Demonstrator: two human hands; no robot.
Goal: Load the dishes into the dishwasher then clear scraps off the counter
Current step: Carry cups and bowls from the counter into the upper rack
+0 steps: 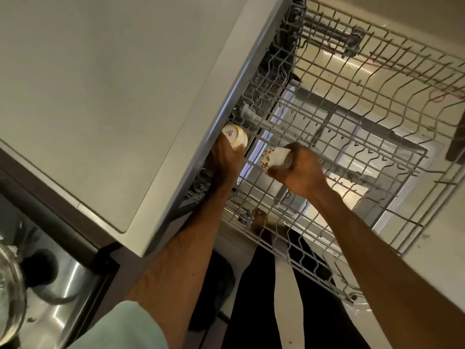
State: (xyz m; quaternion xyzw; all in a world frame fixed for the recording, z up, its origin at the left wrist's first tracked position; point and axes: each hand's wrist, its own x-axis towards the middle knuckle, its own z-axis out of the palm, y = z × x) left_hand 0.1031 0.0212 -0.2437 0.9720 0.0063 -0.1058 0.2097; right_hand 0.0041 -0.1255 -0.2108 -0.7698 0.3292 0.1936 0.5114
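Two hands (226,162) (299,170) grip cups (235,139) (274,159) above the wire rack (352,137) (white counter (100,96) alongside).

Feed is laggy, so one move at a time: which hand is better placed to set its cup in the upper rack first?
Probably the right hand: its floral cup hangs over open rack wires. The left hand holds its cream cup at the rack's corner, beside the counter edge.

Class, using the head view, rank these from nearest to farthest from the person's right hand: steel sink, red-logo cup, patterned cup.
1. Patterned cup: gripped in the right hand itself, over the rack.
2. Red-logo cup: just to the left, held by the left hand.
3. Steel sink: far off, at the lower left of the view.
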